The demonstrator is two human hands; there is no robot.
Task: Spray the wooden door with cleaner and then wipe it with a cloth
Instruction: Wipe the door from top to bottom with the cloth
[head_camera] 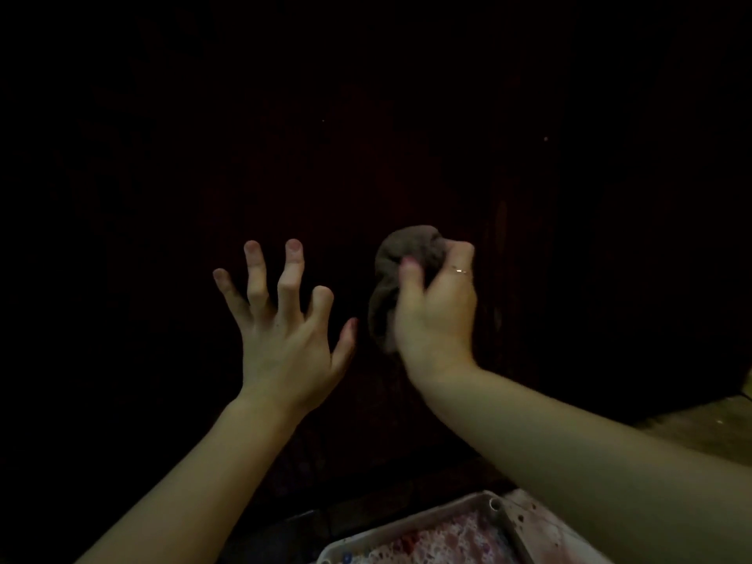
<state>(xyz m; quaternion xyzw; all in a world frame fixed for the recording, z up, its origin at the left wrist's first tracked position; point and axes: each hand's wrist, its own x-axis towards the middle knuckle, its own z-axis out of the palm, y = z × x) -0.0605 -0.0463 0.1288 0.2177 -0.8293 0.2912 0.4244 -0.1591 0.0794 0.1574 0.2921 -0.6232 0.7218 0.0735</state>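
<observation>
The dark wooden door fills almost the whole view and is very dim. My right hand grips a bunched grey-brown cloth and holds it against the door, a thin ring on one finger. Left of it, my left hand is raised with its fingers spread and slightly bent, its fingertips at the door surface, holding nothing. No spray bottle is in view.
At the bottom edge lies a pale tray with a reddish, speckled surface inside it. A lighter floor or ledge shows at the lower right past the door.
</observation>
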